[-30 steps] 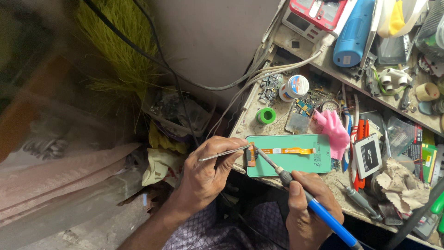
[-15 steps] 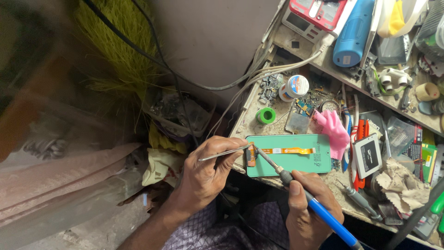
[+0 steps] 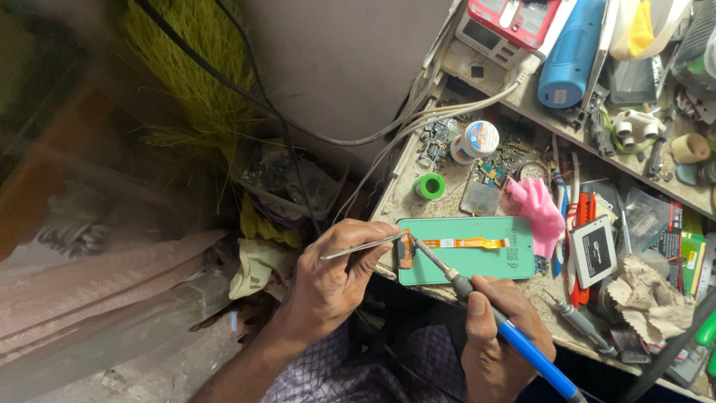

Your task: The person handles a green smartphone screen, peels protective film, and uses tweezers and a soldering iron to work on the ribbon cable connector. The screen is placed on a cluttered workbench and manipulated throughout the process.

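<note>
two hands: left hand [image 3: 332,280] pinches one tweezers [image 3: 363,247], right hand [image 3: 501,339] grips one soldering iron [image 3: 477,298].

On my bench [image 3: 418,160]: green tape roll [image 3: 429,186], white round tin [image 3: 477,139], pink glove [image 3: 538,212], black battery [image 3: 594,251], crumpled cloth [image 3: 647,297], blue cylinder [image 3: 570,54] on the shelf.

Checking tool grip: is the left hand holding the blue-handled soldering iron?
No, the left hand holds metal tweezers; the right hand grips the soldering iron.
</note>
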Demonstrator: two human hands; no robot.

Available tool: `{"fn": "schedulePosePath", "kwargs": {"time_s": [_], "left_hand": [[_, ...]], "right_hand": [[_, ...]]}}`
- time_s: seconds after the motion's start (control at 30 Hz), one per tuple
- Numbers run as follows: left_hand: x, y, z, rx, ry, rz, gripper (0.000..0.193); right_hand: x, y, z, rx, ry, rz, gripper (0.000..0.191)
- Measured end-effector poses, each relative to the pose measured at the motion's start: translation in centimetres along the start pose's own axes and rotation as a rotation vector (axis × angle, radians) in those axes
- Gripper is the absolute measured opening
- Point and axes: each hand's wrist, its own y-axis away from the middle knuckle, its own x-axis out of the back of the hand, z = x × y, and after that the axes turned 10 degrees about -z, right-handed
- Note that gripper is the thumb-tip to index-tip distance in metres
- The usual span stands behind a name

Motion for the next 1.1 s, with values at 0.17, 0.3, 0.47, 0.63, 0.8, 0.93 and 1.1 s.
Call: {"fn": "schedulePosePath", "kwargs": {"time_s": [0.17, 0.3, 0.47, 0.63, 0.8, 0.93, 1.1], "left_hand": [[-0.06, 0.06, -0.03, -0.03, -0.007, 0.018, 0.086], [-0.22, 0.23, -0.25, -0.031, -0.012, 0.022, 0.087], [-0.3, 0.31, -0.44, -0.037, -0.016, 0.022, 0.092], [-0.21, 0.31, -0.31, -0.044, -0.026, 0.022, 0.094], [-0.16, 0.15, -0.3, -0.063, -0.028, 0.023, 0.095], [-0.02, 0.1, -0.14, -0.037, -0.027, 0.016, 0.093], [0.05, -0.16, 0.01, -0.057, -0.026, 0.024, 0.088]], "right_hand": [[0.04, -0.02, -0.14, 0.0, 0.046, -0.008, 0.021], [0.1, -0.07, -0.12, 0.001, 0.019, -0.014, 0.021], [0.02, -0.02, 0.02, 0.007, -0.005, -0.002, 0.021], [0.07, 0.01, 0.07, 0.001, 0.048, -0.007, 0.021], [0.12, -0.02, 0.1, 0.018, 0.028, -0.01, 0.021], [0.12, 0.07, 0.21, 0.014, -0.002, -0.004, 0.022], [0.31, 0.3, 0.51, 0.002, -0.003, 0.006, 0.022]]}}
